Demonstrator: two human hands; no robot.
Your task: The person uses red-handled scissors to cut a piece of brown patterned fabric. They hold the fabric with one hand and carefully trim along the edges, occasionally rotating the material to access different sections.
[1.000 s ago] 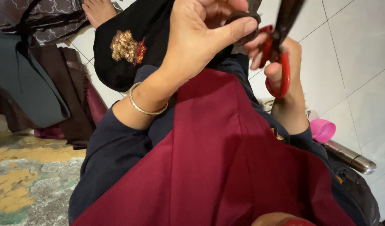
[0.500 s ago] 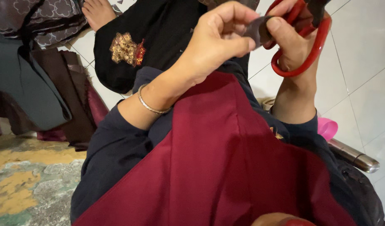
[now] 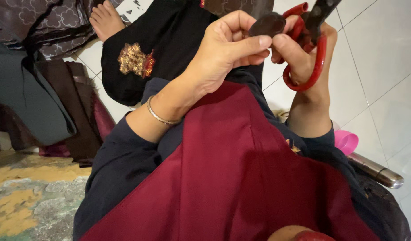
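My left hand (image 3: 223,49) pinches a small dark brown fabric piece (image 3: 266,24) between thumb and fingers near the top of the view. A thin metal bangle (image 3: 157,116) sits on that wrist. My right hand (image 3: 306,58) grips red-handled scissors (image 3: 306,49), fingers through the loops, with the dark blades pointing up past the top edge right beside the fabric piece. Both hands are raised above a maroon cloth (image 3: 241,178) spread over my lap.
A black garment with a gold and red embroidered patch (image 3: 135,60) lies ahead on the white tiled floor (image 3: 384,62). Another person's bare foot (image 3: 105,20) is at the top left beside folded dark cloths (image 3: 45,98). A pink object (image 3: 346,140) and metal tube (image 3: 375,169) lie at right.
Both hands have shifted slightly lower and to the right in view. The scissors turned upright, and the dark fabric piece now shows clearly between my left fingers.
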